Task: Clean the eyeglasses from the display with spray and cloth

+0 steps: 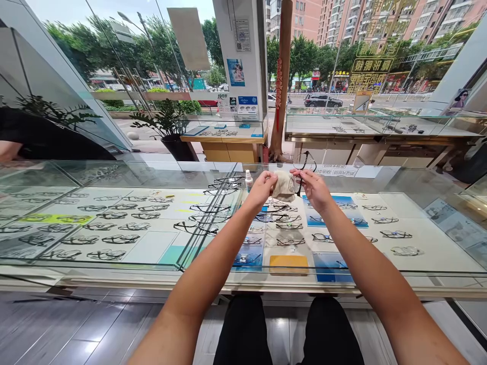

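Above the glass counter, my left hand (264, 186) is closed on a beige cleaning cloth (283, 187). My right hand (313, 187) pinches a pair of dark-framed eyeglasses (305, 163), held tilted with one temple raised. One lens lies right against the cloth's right edge; whether the cloth wraps it I cannot tell. A small white bottle (248, 180) stands on the glass, just left of my left hand. Several loose eyeglasses (210, 208) rest on the counter top to the left of my left forearm.
The glass display counter (437, 258) spans the width before me, with rows of eyeglasses (122, 239) inside. A yellow-orange pad (289, 264) is under the glass. At far left is another person's dark sleeve (41, 133). A potted plant (167, 124) and more showcases stand beyond.
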The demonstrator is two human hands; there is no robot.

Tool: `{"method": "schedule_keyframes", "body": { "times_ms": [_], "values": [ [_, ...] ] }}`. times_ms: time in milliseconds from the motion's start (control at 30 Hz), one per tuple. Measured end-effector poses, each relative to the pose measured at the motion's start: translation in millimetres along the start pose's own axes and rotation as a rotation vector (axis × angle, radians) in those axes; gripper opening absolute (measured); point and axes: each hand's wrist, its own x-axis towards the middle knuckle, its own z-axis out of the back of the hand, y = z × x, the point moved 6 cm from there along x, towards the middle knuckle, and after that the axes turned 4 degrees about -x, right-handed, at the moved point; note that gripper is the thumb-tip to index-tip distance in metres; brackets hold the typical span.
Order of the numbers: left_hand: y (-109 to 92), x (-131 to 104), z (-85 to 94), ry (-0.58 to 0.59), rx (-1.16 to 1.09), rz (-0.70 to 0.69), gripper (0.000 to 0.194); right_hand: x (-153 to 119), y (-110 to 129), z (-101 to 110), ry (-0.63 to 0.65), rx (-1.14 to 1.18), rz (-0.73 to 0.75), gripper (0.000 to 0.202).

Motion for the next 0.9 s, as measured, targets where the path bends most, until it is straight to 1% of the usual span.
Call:
{"method": "schedule_keyframes", "body": {
  "times_ms": [100, 200, 400, 500, 667, 767, 900],
  "values": [
    [0, -1, -5.8, 0.076, 0.02, -0.023, 0.045, 0, 0, -2, 0.012, 0.001, 0.004, 0.039],
    [0, -3, -9.5, 0.125, 0.047, -0.05, 0.047, -2, 1, -1, 0.001, -0.004, -0.008, 0.041],
    [-6, -7, -17.3, 0.243, 0.109, -0.105, 0.056, -4, 3, -3, 0.029, -0.023, -0.017, 0.045],
    [-9, -9, -20.0, 0.268, 0.137, -0.152, 0.057, -3, 2, -3, 0.029, -0.029, -0.022, 0.05],
    [-13, -12, -24.7, 0.301, 0.184, -0.229, 0.057, -3, 3, -1, -0.009, -0.128, 0.042, 0.052],
    [-11, -11, -25.4, 0.283, 0.195, -0.231, 0.057, -4, 3, -2, -0.01, -0.143, 0.05, 0.053],
    [-6, -10, -21.9, 0.168, 0.116, -0.198, 0.058, -6, 3, -7, 0.027, -0.106, 0.016, 0.049]
  ]
}}
